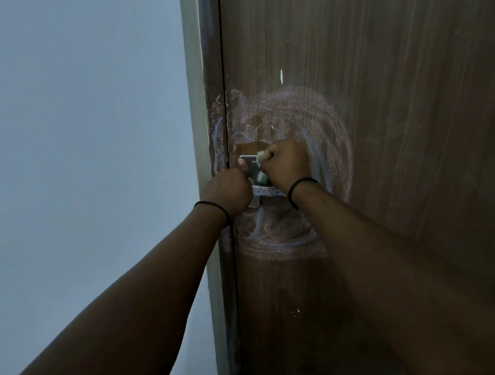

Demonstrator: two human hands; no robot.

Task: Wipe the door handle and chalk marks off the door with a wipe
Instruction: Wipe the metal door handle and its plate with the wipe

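A dark brown wooden door (379,94) carries pink and blue chalk marks (308,112) swirled in rings around its metal door handle (266,190). My right hand (286,163) is closed on a pale green wipe (261,175) and presses it against the silver handle plate (249,161). My left hand (229,191) rests on the left side of the handle plate, thumb on the metal; its fingers are hidden. Much of the handle lies hidden behind both hands.
The door frame (213,74) runs down the left of the door, with chalk smears on it too. A plain pale wall (80,138) fills the left side. A small white fleck (281,76) sits on the door above the chalk.
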